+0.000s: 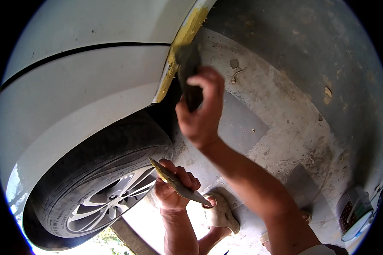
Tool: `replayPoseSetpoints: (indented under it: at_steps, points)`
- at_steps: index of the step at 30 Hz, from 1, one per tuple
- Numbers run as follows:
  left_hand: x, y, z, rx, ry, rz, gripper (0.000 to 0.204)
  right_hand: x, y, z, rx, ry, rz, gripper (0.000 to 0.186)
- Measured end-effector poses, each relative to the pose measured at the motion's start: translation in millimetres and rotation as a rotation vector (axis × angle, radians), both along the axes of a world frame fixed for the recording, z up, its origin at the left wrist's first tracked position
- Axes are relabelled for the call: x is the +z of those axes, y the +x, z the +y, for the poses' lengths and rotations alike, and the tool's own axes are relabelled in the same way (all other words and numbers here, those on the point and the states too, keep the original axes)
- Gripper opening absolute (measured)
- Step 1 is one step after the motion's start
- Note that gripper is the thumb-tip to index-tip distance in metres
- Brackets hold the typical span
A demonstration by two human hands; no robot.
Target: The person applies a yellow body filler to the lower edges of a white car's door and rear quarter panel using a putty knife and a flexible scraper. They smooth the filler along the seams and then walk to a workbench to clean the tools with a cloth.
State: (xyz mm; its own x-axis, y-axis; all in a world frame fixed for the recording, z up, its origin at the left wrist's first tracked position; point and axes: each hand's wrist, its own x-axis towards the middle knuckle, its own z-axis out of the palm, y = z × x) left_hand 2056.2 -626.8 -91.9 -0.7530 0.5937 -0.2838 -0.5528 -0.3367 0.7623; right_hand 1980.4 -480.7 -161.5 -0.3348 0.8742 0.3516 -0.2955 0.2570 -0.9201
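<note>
My right hand (202, 104) grips a dark, flat tool (188, 57), blurred, held at the yellow filler (189, 25) along the edge of the white car body panel (89, 72). My left hand (174, 189), lower down near the wheel, holds a flat dark plate (178, 182) at a tilt, with yellow paste on its edge. Below the panel sit the tyre (102, 144) and its silver alloy rim (110, 197).
The grey, stained concrete floor (285, 110) bears small debris. My foot in a pale clog (223, 212) is below the left hand. A tub (353, 212) stands at the lower right. A dark gap runs under the car beside the tyre.
</note>
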Motion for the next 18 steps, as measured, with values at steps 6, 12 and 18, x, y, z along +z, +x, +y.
replayPoseSetpoints:
  at_steps: [6, 12, 18]
  points:
    - [4.3, -5.7, 1.7, 0.095, -0.057, -0.02, 0.033, -3.4, 64.4, -37.1, 0.389, -0.363, 0.005, 0.043]
    - [9.0, -15.5, 28.4, 0.13, -0.418, 0.189, 0.036, -7.5, 115.3, 36.6, 1.153, -0.875, 0.676, 0.035]
    - [27.0, -17.4, 24.0, 0.22, -0.491, 0.221, 0.034, -38.5, 75.0, 61.2, 0.693, -0.553, -0.359, 0.036]
